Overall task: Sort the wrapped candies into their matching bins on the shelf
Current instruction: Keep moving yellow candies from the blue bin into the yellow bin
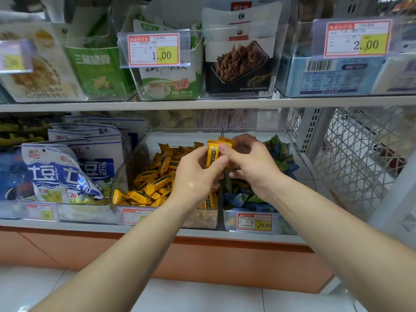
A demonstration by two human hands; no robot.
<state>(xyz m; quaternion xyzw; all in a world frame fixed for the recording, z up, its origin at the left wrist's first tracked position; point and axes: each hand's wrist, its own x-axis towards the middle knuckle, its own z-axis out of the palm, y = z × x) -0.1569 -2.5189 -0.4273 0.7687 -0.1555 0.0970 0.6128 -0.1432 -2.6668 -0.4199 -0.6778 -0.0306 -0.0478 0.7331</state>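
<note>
Both hands meet above the divider between two clear bins on the lower shelf. My left hand (198,174) pinches an upright yellow wrapped candy (212,153) between thumb and fingers. My right hand (248,162) grips the same candy near its top, and another yellow wrapper (225,140) peeks out behind its fingers. The left bin (135,154) holds a heap of yellow candies (153,183). Blue and green wrapped candies (279,154) fill the right bin (304,163), partly hidden by my right hand.
Blue and white snack bags (74,170) stand in the bin to the left. Above, an upper shelf (202,103) carries boxed snacks and price tags. A white wire mesh panel (351,149) closes the right side. Price labels (255,222) hang on the bin fronts.
</note>
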